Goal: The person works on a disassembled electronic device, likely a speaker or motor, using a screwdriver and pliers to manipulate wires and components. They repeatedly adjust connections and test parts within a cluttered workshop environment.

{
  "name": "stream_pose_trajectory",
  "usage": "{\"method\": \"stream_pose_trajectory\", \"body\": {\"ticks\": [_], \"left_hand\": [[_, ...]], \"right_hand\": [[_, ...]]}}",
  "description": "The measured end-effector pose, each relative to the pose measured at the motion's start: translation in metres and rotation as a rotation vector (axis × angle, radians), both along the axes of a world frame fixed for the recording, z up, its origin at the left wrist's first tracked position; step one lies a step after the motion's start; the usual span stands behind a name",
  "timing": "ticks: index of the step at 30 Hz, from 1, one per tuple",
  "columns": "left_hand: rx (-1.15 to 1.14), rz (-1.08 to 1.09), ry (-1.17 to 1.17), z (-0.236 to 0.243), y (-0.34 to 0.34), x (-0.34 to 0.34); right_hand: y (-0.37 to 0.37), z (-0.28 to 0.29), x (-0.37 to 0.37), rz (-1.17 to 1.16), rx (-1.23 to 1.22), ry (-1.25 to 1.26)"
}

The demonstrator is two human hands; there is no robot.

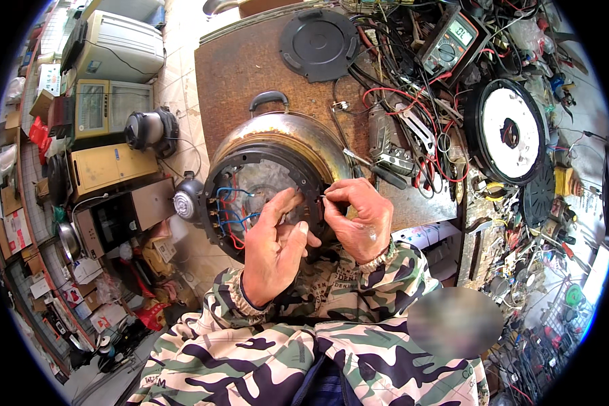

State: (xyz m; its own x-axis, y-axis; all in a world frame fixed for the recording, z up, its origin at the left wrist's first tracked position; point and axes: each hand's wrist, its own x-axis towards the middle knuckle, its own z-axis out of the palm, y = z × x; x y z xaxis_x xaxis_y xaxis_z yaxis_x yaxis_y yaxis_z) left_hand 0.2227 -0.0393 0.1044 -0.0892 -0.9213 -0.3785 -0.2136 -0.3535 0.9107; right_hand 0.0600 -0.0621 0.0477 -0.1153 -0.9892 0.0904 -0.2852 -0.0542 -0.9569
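Observation:
An upturned steel kettle (254,131) with a black handle lies on a wooden bench, its black ring base (233,166) uppermost, exposing blue and red wires (234,220). My left hand (276,254) is over the lower part of that base, index finger raised and thumb apart, with nothing visible held. My right hand (361,223) pinches at the right rim of the base; the small thing between thumb and finger is too small to make out. A screwdriver (389,173) rests just beyond my right hand.
The bench (227,74) holds a black plate (318,44), tangled test leads, metal tools and a multimeter (445,47). A white disc in a black ring (504,132) sits among cluttered parts at right. Appliances, including a cream-yellow cabinet (108,172) and a small pot (186,199), stand at left.

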Motion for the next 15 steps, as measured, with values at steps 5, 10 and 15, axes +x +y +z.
{"method": "stream_pose_trajectory", "body": {"ticks": [5, 10, 15], "left_hand": [[0.056, -0.018, 0.033, -0.0021, -0.0030, -0.0005], [0.071, -0.016, 0.053, -0.0041, -0.0059, 0.0023], [0.073, -0.013, 0.081, -0.0044, -0.0073, 0.0012]], "right_hand": [[-0.0018, 0.0027, -0.0026, 0.042, 0.006, 0.023], [-0.0008, 0.0034, 0.0025, -0.003, 0.012, 0.038], [0.0061, 0.0039, 0.0059, -0.055, 0.079, 0.014]]}}
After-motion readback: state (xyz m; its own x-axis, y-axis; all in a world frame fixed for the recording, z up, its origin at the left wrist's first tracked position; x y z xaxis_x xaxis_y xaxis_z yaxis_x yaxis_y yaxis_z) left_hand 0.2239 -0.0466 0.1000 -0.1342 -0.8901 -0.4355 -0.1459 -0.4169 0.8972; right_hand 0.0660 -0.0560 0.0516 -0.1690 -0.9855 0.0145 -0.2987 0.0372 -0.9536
